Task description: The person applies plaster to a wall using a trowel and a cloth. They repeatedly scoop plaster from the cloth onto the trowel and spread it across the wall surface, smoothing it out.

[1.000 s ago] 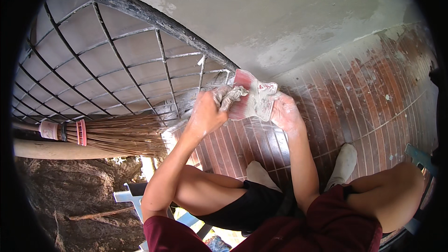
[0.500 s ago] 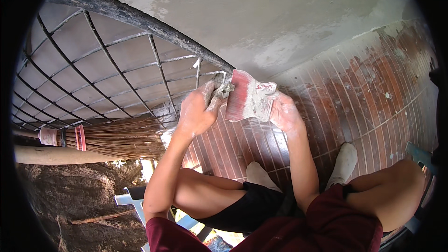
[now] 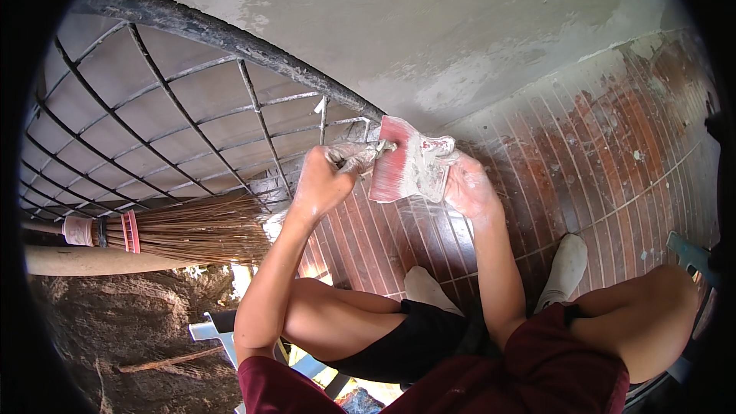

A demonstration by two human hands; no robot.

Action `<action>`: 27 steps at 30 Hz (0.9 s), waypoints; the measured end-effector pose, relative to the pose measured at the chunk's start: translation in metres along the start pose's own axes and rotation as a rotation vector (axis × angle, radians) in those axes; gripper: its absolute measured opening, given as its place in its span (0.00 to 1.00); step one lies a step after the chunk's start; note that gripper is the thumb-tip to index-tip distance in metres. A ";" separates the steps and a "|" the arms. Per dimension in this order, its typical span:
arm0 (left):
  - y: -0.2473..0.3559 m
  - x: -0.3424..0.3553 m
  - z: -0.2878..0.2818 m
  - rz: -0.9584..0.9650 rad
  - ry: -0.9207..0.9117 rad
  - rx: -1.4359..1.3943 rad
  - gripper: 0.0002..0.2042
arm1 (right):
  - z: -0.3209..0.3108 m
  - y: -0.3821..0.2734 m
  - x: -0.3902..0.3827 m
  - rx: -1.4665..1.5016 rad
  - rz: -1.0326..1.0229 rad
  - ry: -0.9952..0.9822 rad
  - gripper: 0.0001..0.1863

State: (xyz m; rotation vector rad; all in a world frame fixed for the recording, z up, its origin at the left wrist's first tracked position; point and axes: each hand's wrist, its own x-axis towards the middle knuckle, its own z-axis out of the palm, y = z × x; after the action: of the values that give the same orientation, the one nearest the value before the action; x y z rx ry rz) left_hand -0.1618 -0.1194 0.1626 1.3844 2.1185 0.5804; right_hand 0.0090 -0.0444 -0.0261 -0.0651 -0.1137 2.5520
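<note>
My right hand grips the wide paintbrush steady, bristles exposed, while my left hand pinches a small scraper against them.

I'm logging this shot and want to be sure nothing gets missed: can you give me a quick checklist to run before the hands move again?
1. Right hand grips the wide brush: ok.
2. Left hand pinches the small tool at the bristles: ok.
3. What that tool is: cannot tell.
4. Brush free of caked white paste: not ok.
5. Broom lies apart from both hands: ok.
6. Brush clear of the metal grille: cannot tell.
</note>
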 end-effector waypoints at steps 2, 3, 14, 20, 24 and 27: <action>-0.001 0.000 0.001 0.002 -0.004 0.036 0.10 | 0.000 0.001 0.000 -0.004 -0.001 0.005 0.22; -0.002 0.001 0.002 0.020 0.012 0.056 0.10 | 0.000 0.001 0.000 0.017 -0.002 -0.005 0.22; 0.005 0.003 0.010 0.426 0.227 0.451 0.10 | 0.007 -0.004 -0.003 0.037 -0.006 -0.049 0.20; 0.003 0.010 0.016 0.456 0.178 0.431 0.10 | 0.009 -0.009 -0.005 -0.001 -0.018 0.011 0.21; 0.002 0.013 0.023 0.483 0.178 0.541 0.09 | 0.009 -0.014 -0.008 -0.027 -0.048 0.044 0.20; 0.005 0.013 0.028 0.469 0.164 0.639 0.11 | 0.008 -0.017 -0.009 -0.036 -0.063 0.075 0.21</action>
State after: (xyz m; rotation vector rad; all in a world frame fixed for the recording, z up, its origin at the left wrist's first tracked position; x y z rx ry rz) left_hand -0.1443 -0.1035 0.1420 2.2898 2.2124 0.1786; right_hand 0.0250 -0.0357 -0.0168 -0.1686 -0.1306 2.4811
